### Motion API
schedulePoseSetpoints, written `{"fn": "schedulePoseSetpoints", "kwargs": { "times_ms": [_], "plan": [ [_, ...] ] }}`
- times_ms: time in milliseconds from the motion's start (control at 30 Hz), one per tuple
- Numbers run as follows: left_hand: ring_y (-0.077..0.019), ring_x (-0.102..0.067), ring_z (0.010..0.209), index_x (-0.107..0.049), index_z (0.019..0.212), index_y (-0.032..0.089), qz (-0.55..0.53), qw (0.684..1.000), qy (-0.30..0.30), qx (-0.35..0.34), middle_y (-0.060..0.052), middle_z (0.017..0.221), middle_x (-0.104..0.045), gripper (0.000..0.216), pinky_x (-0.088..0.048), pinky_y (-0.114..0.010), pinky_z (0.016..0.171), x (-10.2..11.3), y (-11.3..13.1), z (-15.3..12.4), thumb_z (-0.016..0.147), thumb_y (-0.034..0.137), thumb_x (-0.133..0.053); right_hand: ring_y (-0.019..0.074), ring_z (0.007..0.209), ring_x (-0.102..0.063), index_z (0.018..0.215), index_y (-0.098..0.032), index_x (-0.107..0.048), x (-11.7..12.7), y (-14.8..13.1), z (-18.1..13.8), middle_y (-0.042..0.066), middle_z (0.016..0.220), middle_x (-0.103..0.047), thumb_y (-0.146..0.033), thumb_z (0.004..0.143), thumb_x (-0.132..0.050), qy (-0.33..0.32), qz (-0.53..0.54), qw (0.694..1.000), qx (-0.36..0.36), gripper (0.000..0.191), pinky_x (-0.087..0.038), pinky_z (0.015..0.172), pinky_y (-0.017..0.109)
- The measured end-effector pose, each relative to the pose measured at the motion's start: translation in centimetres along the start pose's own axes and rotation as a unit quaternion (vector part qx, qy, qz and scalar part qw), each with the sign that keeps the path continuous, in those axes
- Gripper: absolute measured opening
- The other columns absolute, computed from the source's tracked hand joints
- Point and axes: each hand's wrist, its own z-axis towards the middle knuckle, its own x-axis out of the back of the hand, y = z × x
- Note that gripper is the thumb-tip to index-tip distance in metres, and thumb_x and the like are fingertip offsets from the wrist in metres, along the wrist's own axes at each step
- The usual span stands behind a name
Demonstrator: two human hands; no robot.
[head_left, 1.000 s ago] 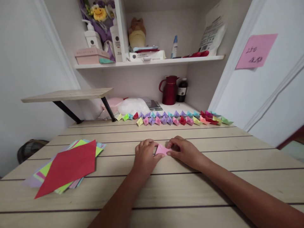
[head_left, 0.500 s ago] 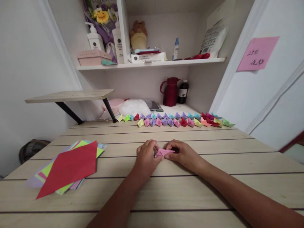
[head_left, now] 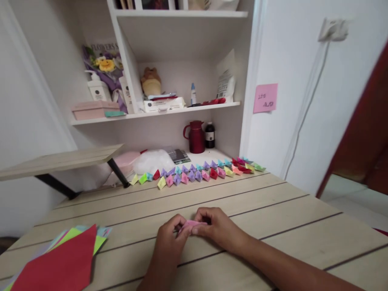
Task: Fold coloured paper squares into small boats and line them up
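Between my hands is a small folded piece of pink paper [head_left: 192, 223], held just over the wooden table [head_left: 260, 214]. My left hand [head_left: 169, 234] pinches its left end, and the fingers of my right hand [head_left: 215, 226] are closed on its right end. Parts of the paper are hidden behind my fingers. Beyond my hands, small folded paper boats [head_left: 191, 176] in many colours stand in two rows along the table's back. To the left lies a loose stack of coloured paper, with a red sheet [head_left: 60, 258] on top.
A small raised wooden shelf [head_left: 66, 159] on black legs stands at the back left. Behind the table, a white shelf unit holds a dark red jug [head_left: 196, 136], a dark bottle [head_left: 209, 135] and a pink box [head_left: 95, 110]. A pink note [head_left: 265, 98] is stuck on the right wall.
The view has tilted up and turned right, so the table and hands appear lower and further left. Both hands still hold the pink paper, which shows less between the fingers.
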Motion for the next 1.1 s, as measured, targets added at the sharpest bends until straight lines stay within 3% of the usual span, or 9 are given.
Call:
{"fn": "schedulePoseSetpoints", "kwargs": {
  "times_ms": [133, 333, 533, 667, 867, 1000, 1100],
  "plan": [
    [-0.0148, -0.051, 0.061, -0.061, 0.062, 0.018, -0.047, 0.998, 0.025, 0.016, 0.002, 0.059, -0.056, 0.015, -0.038, -0.022, 0.058, -0.5, -0.3, -0.3, 0.069, 0.031, -0.064, 0.0097, 0.057, -0.038, 0.061, -0.016, -0.057, 0.0, 0.0, 0.0, -0.006, 0.057, -0.046, -0.024, 0.063, -0.071, 0.013, 0.034, 0.999, -0.023, 0.016, -0.028, 0.053, 0.021],
    [-0.0188, -0.06, 0.066, -0.068, 0.075, 0.016, -0.195, 0.976, 0.017, 0.096, -0.003, 0.068, -0.067, 0.028, -0.045, -0.025, 0.06, -0.8, 0.6, -0.6, 0.064, 0.042, -0.073, 0.0088, 0.055, -0.036, 0.058, -0.017, -0.053, -0.4, 0.2, 0.1, -0.007, 0.054, -0.044, -0.023, 0.059, -0.071, 0.031, 0.095, 0.994, -0.053, 0.018, -0.026, 0.052, 0.021],
    [-0.0187, -0.062, 0.061, -0.068, 0.086, 0.015, -0.283, 0.945, 0.096, 0.136, -0.004, 0.067, -0.069, 0.045, -0.047, -0.025, 0.055, -1.1, -0.1, -0.4, 0.053, 0.043, -0.08, 0.0076, 0.051, -0.034, 0.054, -0.017, -0.05, -0.7, 0.0, 0.2, -0.008, 0.05, -0.042, -0.027, 0.058, -0.073, 0.048, 0.139, 0.986, -0.08, 0.025, -0.021, 0.049, 0.021],
    [-0.0159, -0.061, 0.058, -0.066, 0.091, 0.014, -0.3, 0.929, 0.156, 0.154, -0.003, 0.066, -0.068, 0.048, -0.047, -0.025, 0.057, -0.6, -0.4, -0.3, 0.055, 0.043, -0.08, 0.007, 0.05, -0.033, 0.055, -0.017, -0.049, -0.4, -0.3, -0.1, -0.007, 0.05, -0.046, -0.036, 0.056, -0.078, 0.057, 0.205, 0.973, -0.093, 0.035, -0.021, 0.049, 0.021],
    [-0.0111, -0.058, 0.059, -0.063, 0.096, 0.014, -0.387, 0.886, 0.198, 0.162, -0.002, 0.071, -0.064, 0.041, -0.047, -0.023, 0.063, 0.4, -0.6, -0.3, 0.066, 0.039, -0.076, 0.0094, 0.061, -0.05, 0.07, -0.013, -0.062, -0.2, -0.8, -0.7, 0.0, 0.066, -0.062, -0.035, 0.068, -0.078, 0.006, 0.359, 0.927, -0.104, 0.028, -0.036, 0.06, 0.021],
    [-0.0146, -0.063, 0.079, -0.062, 0.108, 0.02, -0.418, 0.885, 0.147, 0.142, -0.008, 0.105, -0.063, 0.054, -0.048, -0.027, 0.075, 0.0, -0.1, -0.3, 0.062, 0.041, -0.08, 0.0092, 0.063, -0.056, 0.078, -0.013, -0.066, -0.6, -1.0, -1.1, 0.002, 0.071, -0.064, -0.029, 0.074, -0.077, -0.058, 0.462, 0.872, -0.15, 0.02, -0.043, 0.065, 0.022],
    [-0.0202, -0.063, 0.091, -0.062, 0.112, 0.021, -0.443, 0.878, 0.11, 0.144, -0.012, 0.122, -0.057, 0.064, -0.049, -0.028, 0.074, -0.9, 0.2, -0.3, 0.062, 0.057, -0.076, 0.0092, 0.064, -0.06, 0.081, -0.014, -0.067, -0.7, -0.9, -1.2, 0.002, 0.073, -0.067, -0.027, 0.074, -0.077, -0.049, 0.496, 0.85, -0.171, 0.018, -0.047, 0.066, 0.022]
  ]
}}
